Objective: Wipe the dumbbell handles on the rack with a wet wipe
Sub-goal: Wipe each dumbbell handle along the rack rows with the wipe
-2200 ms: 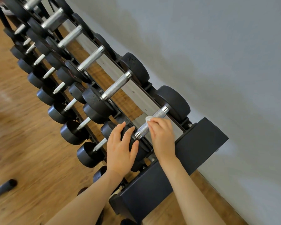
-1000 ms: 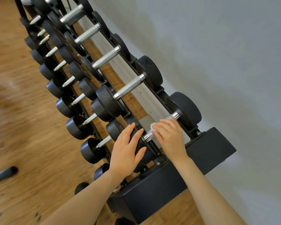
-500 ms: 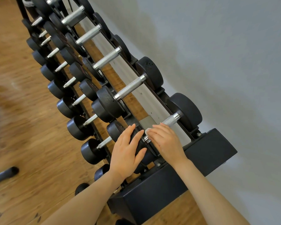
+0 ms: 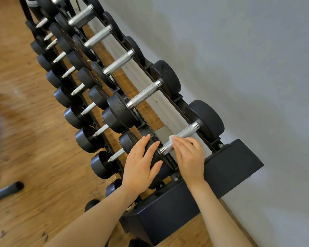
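Clearly the work is at its first stop: the wet wipe point(image 4: 171, 137), a small white wad, is pressed against the handle point(image 4: 181, 136) of the nearest dumbbell on the top tier of the rack point(image 4: 194, 202), roughly at mid-length. The right hand point(image 4: 190, 156) has its grip closed on that wipe, fingers curled over it against the steel. The left hand point(image 4: 141, 164) lies flat with fingers straight on the dumbbell's near black head point(image 4: 154, 157), steadying it and holding nothing.

As a judgement, almost everything remains. Only this one handle is being rubbed, and whether its far stretch toward the wall-side head point(image 4: 206, 118) is done cannot be told. The next handle point(image 4: 144, 95) and the long row beyond it, plus the shorter handles on the lower tiers, show no sign either way.

The handle is bright knurled steel with smooth collars at both ends, lying slanted between round black heads. Around the rack are a wooden floor point(image 4: 25, 157) and a pale grey wall point(image 4: 248, 68).
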Demonstrator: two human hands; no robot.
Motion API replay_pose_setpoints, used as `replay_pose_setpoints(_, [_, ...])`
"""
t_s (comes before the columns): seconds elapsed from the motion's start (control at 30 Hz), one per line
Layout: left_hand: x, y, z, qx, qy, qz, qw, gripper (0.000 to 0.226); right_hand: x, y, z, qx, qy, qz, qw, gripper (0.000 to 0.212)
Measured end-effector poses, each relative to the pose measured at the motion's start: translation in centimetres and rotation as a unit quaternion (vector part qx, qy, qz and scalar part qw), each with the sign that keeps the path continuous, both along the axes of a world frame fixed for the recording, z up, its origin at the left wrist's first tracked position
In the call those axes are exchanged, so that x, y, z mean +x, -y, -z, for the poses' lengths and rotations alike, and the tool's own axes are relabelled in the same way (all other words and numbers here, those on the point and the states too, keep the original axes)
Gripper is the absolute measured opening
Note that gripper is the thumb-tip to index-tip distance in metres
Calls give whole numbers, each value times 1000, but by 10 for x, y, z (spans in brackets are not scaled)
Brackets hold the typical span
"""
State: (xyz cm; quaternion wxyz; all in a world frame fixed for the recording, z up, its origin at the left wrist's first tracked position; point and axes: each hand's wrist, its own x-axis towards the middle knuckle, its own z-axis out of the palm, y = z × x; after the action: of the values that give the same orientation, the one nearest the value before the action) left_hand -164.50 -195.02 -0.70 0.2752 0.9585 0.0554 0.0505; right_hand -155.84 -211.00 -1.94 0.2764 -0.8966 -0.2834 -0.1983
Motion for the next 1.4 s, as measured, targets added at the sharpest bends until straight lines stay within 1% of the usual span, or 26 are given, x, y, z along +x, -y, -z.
replay_pose_setpoints(0.2, [0, 0, 2, 0, 1, 1, 1000, 56, -9, -2, 3, -2, -2, -38, 999, 26])
replay_pose_setpoints(0.3, [0, 0, 2, -4, 2, 0, 1000, 56, -9, 1, -2, 7, -6, -26, 1000, 28])
replay_pose_setpoints(0.43, [0, 0, 2, 3, 2, 0, 1000, 57, -9, -1, -2, -33, 4, -34, 999, 29])
replay_pose_setpoints(0.53, [0, 0, 3, 7, -2, -3, 1000, 57, -11, -2, 0, -40, 0, -32, 999, 29])
replay_pose_setpoints(0.67, [0, 0, 4, 9, -3, 0, 1000, 58, -14, 3, 0, -7, -13, -12, 1000, 27])
replay_pose_setpoints(0.8, [0, 0, 5, 11, -7, -3, 1000, 58, -15, 5, -1, 90, -82, 63, 991, 25])
replay_pose_setpoints(0.87, [0, 0, 6, 11, -7, -2, 1000, 58, -20, 0, -1, 119, -113, 64, 984, 26])
replay_pose_setpoints(0.97, [0, -1, 7, 12, -7, -1, 1000, 58, -27, -4, 2, 119, -140, 37, 982, 25])
replay_pose_setpoints(1.03, [0, 0, 6, 12, -7, -3, 1000, 58, -26, -3, 3, 127, -144, 39, 981, 24])
replay_pose_setpoints(1.13, [0, 0, 6, 12, -3, -4, 1000, 58, -23, -3, 2, 146, -136, 51, 979, 23])
replay_pose_setpoints(1.33, [-1, -1, 6, 11, 3, 1, 1000, 57, -29, -5, 8, 107, -128, 23, 986, 21])
replay_pose_setpoints(1.4, [-1, -1, 5, 13, 3, -1, 1000, 57, -27, -3, 6, 112, -116, 32, 986, 22])
